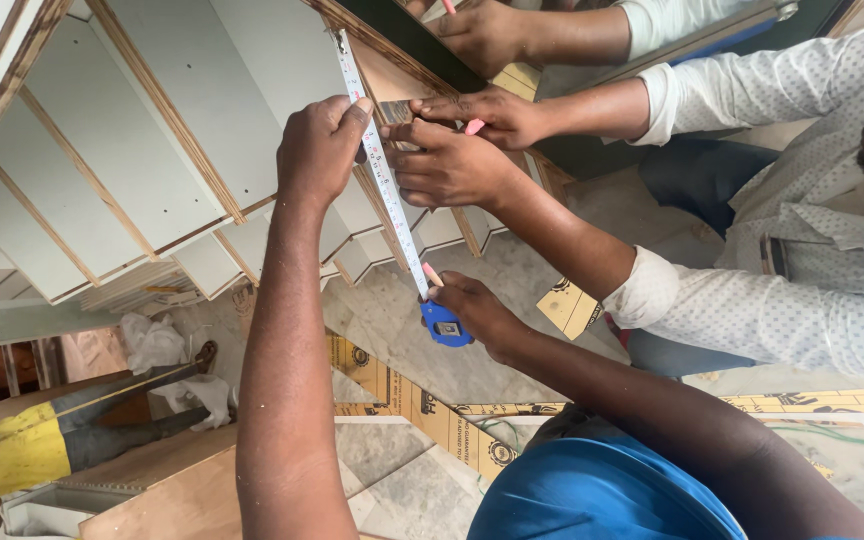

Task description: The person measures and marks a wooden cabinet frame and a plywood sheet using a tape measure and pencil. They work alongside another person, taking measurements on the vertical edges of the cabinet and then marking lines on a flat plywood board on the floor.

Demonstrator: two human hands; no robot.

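The left hand [320,150] is closed in a fist-like pinch, thumb pressing the tape [384,180] flat against the edge of the board [392,80]. The right hand [474,312] is wrapped around the blue case [445,325], fingers curled shut on it, pulling the blade taut from below. The tape runs in a straight line from the top of the board edge down past both hands of a co-worker [452,165], who sits opposite in a white dotted shirt and holds a pink pencil [474,126] near the blade. The board leans over a stack of white panels [132,150] with brown plywood edges; cardboard [422,410] lies on the stone floor beneath.

Judged from this, the measuring goes well if:

1. The blade lies flat on the edge with no twist; the left thumb should press just beside the spot to be marked, not on it.
2. The case hand keeps an even pull in line with the edge, so the blade does not bow or slide sideways.
3. The hook end at the top, which is too small to check here, sits square against the board's end.
4. Both of the person's hands hold quiet while the co-worker's pencil meets the board.
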